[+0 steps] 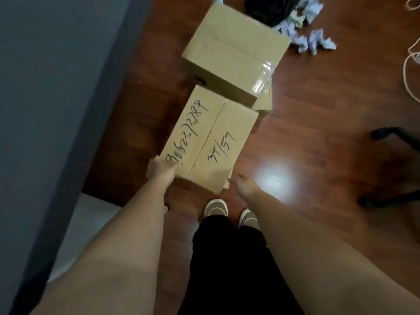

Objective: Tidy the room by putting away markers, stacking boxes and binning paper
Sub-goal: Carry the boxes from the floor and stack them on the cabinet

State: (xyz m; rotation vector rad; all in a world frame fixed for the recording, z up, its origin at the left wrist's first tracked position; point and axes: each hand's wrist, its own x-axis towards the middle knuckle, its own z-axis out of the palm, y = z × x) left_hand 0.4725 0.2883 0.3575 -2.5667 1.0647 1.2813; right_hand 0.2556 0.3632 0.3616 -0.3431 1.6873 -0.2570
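A cardboard box with black handwritten numbers (209,137) lies on the wooden floor in front of my feet. My left hand (159,168) grips its near left corner, thumb on top. My right hand (242,181) holds the near right corner, its fingers hidden under the edge. A second, larger taped cardboard box (234,51) sits just beyond, overlapping the far end of the first. Crumpled pale blue paper balls (311,37) lie on the floor at the upper right, beside a black bin bag (268,7).
A dark grey wall or cabinet side (56,87) runs down the left. A black chair base (391,169) stands at the right. A white cord (411,60) curls at the far right edge. My two shoes (229,212) stand right behind the box.
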